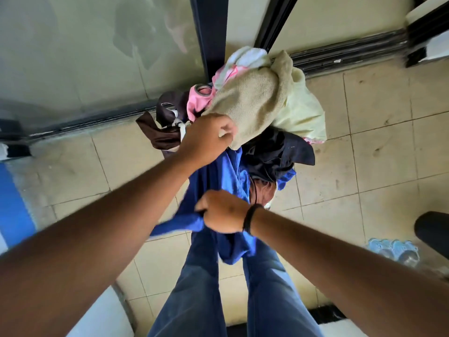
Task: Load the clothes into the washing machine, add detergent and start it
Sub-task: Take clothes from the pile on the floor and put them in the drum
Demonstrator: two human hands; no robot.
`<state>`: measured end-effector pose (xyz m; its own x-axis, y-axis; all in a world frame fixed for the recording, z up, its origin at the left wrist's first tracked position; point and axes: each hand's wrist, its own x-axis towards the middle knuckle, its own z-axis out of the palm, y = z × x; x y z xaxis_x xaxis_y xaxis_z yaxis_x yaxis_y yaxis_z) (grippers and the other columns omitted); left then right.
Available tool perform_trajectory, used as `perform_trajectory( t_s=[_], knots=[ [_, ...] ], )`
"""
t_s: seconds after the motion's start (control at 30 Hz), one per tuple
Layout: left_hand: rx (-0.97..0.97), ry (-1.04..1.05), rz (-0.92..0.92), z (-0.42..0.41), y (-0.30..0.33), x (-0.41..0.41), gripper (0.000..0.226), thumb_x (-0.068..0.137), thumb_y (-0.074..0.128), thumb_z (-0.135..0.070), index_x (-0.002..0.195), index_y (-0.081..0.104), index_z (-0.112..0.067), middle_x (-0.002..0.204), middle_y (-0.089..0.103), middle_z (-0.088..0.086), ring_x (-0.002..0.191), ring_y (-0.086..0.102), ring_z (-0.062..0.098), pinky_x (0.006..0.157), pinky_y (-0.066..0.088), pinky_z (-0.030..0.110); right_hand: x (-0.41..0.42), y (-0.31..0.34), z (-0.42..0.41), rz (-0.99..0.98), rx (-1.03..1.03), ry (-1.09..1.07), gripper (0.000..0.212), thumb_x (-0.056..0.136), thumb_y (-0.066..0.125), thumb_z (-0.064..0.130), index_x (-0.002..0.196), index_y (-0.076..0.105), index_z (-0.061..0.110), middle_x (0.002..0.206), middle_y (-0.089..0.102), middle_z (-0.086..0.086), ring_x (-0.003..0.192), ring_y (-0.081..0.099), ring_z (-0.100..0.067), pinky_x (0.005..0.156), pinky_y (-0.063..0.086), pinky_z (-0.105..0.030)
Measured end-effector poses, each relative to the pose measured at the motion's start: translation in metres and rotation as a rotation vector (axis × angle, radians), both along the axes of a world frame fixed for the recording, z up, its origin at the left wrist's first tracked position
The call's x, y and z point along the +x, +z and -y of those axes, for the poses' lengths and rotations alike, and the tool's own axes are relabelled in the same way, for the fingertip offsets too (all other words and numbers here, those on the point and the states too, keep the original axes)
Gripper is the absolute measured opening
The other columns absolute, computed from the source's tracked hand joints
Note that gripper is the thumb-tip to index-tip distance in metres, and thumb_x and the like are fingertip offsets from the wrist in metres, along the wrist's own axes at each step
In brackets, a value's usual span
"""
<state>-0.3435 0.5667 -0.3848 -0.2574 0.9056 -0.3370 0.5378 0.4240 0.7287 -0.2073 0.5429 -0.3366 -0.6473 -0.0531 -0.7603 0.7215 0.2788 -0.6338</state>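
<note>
Heaped clothes [245, 132] above tiled floor, beige knit towel [252, 103] on top, blue garment [218, 190] hanging below

The pile of clothes holds a beige, coarse-woven towel [252, 103], a pale yellow cloth [301, 113], a pink garment [198, 100], a dark brown piece [158, 132] and a navy, nearly black garment [279, 152]. A bright royal-blue garment [218, 176] hangs over blue jeans [194, 288]. The floor tiles [388, 117] are cream with grey smudges, and the wristband [250, 218] looks black, perhaps braided.
</note>
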Motion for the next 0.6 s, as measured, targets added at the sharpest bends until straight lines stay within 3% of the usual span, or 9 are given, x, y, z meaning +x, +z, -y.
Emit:
perform_trajectory(
  t_s=[0.1, 0.17, 0.23, 0.27, 0.37, 0.4, 0.5, 0.53, 0.6],
  knots=[
    [-0.166, 0.090, -0.246, 0.010, -0.025, 0.002, 0.019, 0.074, 0.069, -0.033, 0.085, 0.065, -0.018, 0.091, 0.067, 0.002, 0.088, 0.064, 0.027, 0.074, 0.055, 0.042, 0.012, 0.018, 0.003, 0.012, -0.016, 0.095, 0.030, 0.078, 0.043, -0.002, 0.085, 0.070, 0.008, 0.081, 0.070, -0.009, 0.077, 0.061, -0.027, 0.071, 0.056, -0.036],
    [-0.375, 0.265, -0.313, 0.027, -0.032, 0.014, 0.055, 0.063, 0.080, -0.051, 0.102, 0.059, -0.018, 0.109, 0.061, 0.008, 0.105, 0.057, 0.033, 0.084, 0.052, 0.044, 0.013, 0.025, -0.009, 0.041, -0.113, 0.059, 0.038, 0.076, 0.040, -0.003, 0.100, 0.069, 0.000, 0.091, 0.072, -0.018, 0.066, 0.062, -0.022, 0.062, 0.059, -0.036],
    [-0.637, 0.431, -0.128, 0.046, -0.038, 0.031, 0.096, 0.052, 0.085, -0.062, 0.127, 0.046, -0.018, 0.127, 0.053, 0.011, 0.119, 0.052, 0.034, 0.095, 0.049, 0.048, 0.009, 0.036, -0.024, 0.066, -0.280, 0.041, 0.040, 0.074, 0.037, -0.005, 0.101, 0.066, -0.006, 0.084, 0.067, -0.023, 0.049, 0.051, -0.023, 0.045, 0.052, -0.032],
    [-0.732, 0.458, 0.002, 0.054, -0.044, 0.039, 0.098, 0.055, 0.086, -0.058, 0.131, 0.042, -0.015, 0.129, 0.053, 0.012, 0.120, 0.053, 0.034, 0.096, 0.049, 0.045, 0.007, 0.040, -0.029, 0.051, -0.347, 0.031, 0.040, 0.073, 0.035, -0.006, 0.098, 0.066, -0.005, 0.079, 0.065, -0.022, 0.049, 0.048, -0.026, 0.043, 0.050, -0.031],
    [-0.828, 0.434, 0.263, 0.063, -0.047, 0.059, 0.026, 0.082, 0.072, -0.021, 0.098, 0.058, -0.006, 0.104, 0.065, 0.018, 0.104, 0.063, 0.038, 0.074, 0.044, 0.032, 0.008, 0.056, -0.050, 0.004, -0.499, 0.059, 0.041, 0.069, 0.037, -0.007, 0.082, 0.071, 0.012, 0.069, 0.059, -0.015, 0.058, 0.042, -0.020, 0.051, 0.039, -0.026],
    [-0.794, 0.434, 0.264, 0.063, -0.044, 0.061, 0.012, 0.087, 0.066, -0.016, 0.083, 0.056, -0.010, 0.099, 0.066, 0.021, 0.100, 0.064, 0.039, 0.068, 0.040, 0.031, 0.010, 0.061, -0.059, -0.001, -0.547, 0.019, 0.034, 0.069, 0.040, -0.006, 0.083, 0.069, 0.006, 0.067, 0.056, -0.011, 0.059, 0.042, -0.017, 0.052, 0.038, -0.022],
    [-0.675, 0.420, 0.192, 0.062, -0.018, 0.063, 0.025, 0.091, 0.060, -0.026, 0.069, 0.051, -0.017, 0.079, 0.065, 0.011, 0.081, 0.065, 0.031, 0.060, 0.043, 0.025, 0.011, 0.049, -0.085, 0.128, -0.549, -0.240, 0.026, 0.084, 0.046, -0.001, 0.104, 0.062, -0.005, 0.067, 0.061, 0.008, 0.055, 0.055, -0.001, 0.047, 0.037, -0.008],
    [-0.642, 0.416, 0.132, 0.064, -0.009, 0.066, 0.025, 0.090, 0.055, -0.031, 0.070, 0.051, -0.016, 0.077, 0.060, 0.008, 0.080, 0.063, 0.033, 0.062, 0.043, 0.029, 0.010, 0.034, -0.089, 0.144, -0.401, -0.327, 0.027, 0.089, 0.046, 0.006, 0.109, 0.063, -0.002, 0.074, 0.066, 0.008, 0.065, 0.062, -0.004, 0.051, 0.043, -0.013],
    [-0.533, 0.391, 0.042, 0.072, 0.018, 0.078, 0.024, 0.084, 0.039, -0.034, 0.066, 0.040, -0.018, 0.074, 0.053, 0.007, 0.076, 0.053, 0.034, 0.066, 0.035, 0.036, 0.011, -0.011, -0.088, 0.128, 0.080, -0.380, 0.041, 0.091, 0.052, 0.026, 0.125, 0.059, 0.005, 0.110, 0.065, -0.011, 0.102, 0.062, -0.029, 0.081, 0.051, -0.033]
  ],
)
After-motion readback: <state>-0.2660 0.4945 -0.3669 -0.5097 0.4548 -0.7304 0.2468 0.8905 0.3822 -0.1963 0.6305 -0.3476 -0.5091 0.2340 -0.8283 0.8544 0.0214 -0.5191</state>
